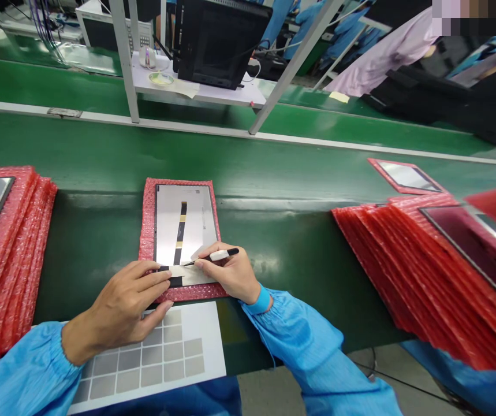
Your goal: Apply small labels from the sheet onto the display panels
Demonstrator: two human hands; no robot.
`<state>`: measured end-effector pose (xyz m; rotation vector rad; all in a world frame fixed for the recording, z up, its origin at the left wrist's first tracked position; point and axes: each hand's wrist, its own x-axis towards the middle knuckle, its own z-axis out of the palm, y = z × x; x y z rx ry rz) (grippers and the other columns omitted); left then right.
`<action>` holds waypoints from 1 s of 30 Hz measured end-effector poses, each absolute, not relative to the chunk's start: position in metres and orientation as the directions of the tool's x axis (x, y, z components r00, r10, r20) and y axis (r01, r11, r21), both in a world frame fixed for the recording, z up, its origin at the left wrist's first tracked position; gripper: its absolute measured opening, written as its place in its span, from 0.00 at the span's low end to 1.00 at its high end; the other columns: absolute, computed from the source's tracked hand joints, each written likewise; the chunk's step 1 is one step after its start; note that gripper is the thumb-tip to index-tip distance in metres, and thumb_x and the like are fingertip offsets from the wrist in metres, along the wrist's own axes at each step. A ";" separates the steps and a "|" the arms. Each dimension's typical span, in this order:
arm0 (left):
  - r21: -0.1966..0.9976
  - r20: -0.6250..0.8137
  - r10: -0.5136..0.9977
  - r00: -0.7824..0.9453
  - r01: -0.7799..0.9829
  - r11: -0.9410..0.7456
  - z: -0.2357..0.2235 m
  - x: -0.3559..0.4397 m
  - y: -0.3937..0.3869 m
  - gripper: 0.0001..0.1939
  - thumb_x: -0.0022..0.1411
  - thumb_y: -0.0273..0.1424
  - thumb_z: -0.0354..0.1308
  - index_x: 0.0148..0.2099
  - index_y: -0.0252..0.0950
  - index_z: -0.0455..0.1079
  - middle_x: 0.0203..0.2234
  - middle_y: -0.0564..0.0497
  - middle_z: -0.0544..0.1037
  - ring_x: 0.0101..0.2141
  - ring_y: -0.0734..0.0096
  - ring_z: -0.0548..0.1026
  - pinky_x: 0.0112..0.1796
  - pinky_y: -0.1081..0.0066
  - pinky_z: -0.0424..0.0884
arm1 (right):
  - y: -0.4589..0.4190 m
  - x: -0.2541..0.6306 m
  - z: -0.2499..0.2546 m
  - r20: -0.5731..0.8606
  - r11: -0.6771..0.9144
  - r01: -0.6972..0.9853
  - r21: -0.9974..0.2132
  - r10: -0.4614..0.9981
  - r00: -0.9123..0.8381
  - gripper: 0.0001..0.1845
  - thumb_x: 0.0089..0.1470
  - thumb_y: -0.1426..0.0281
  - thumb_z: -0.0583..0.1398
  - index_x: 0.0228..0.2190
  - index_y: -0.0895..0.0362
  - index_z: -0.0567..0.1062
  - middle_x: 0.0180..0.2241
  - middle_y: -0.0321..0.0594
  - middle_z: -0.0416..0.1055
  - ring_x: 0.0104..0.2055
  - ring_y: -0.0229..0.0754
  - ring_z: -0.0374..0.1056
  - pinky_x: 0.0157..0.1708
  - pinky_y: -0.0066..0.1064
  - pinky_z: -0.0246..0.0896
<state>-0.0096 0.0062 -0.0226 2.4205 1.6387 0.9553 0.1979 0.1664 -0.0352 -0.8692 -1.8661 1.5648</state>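
Observation:
A display panel (187,225) with a silvery back lies on a red bubble-wrap sleeve (147,225) in front of me. A dark flex cable (181,230) with gold-coloured patches runs down its middle to a pale strip near the lower edge. My left hand (130,300) rests at the panel's lower left corner, fingers stretched out, fingertips touching the edge. Pinched in my right hand (230,271) are slim black-and-white tweezers (219,255), their dark tip at the pale strip. Below the panel lies a white sheet of grey square stickers (193,355), partly covered by my left hand and forearm.
Stacks of red bubble-wrap sleeves with panels stand at left (26,254) and right (381,254). A single sleeved panel (407,175) lies farther back on the green bench (273,173). Beyond the metal rail are a monitor (224,43) on a shelf and a person's pink sleeve (381,55).

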 end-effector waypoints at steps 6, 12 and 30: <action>0.388 0.466 0.854 0.232 0.813 -0.433 -0.023 -0.010 0.007 0.10 0.69 0.27 0.61 0.51 0.31 0.76 0.47 0.42 0.84 0.48 0.51 0.78 0.46 0.53 0.78 | 0.167 0.198 -0.035 -0.002 0.116 0.140 -0.983 0.764 -0.645 0.05 0.52 0.67 0.71 0.29 0.56 0.83 0.28 0.40 0.80 0.29 0.43 0.74 0.27 0.31 0.66; 0.380 0.468 0.852 0.233 0.818 -0.432 -0.022 -0.009 0.007 0.10 0.68 0.27 0.61 0.50 0.30 0.77 0.47 0.41 0.84 0.48 0.51 0.78 0.46 0.53 0.79 | 0.167 0.198 -0.036 0.001 0.117 0.137 -0.984 0.765 -0.644 0.06 0.52 0.67 0.71 0.29 0.56 0.83 0.28 0.40 0.80 0.29 0.43 0.74 0.27 0.31 0.66; 0.327 0.268 0.884 0.383 0.827 -0.457 -0.021 -0.010 0.005 0.33 0.67 0.41 0.62 0.68 0.31 0.66 0.63 0.41 0.75 0.58 0.43 0.71 0.57 0.46 0.69 | 0.169 0.199 -0.040 0.015 0.133 0.130 -0.983 0.753 -0.657 0.07 0.53 0.65 0.72 0.30 0.55 0.83 0.30 0.41 0.81 0.32 0.45 0.76 0.31 0.33 0.70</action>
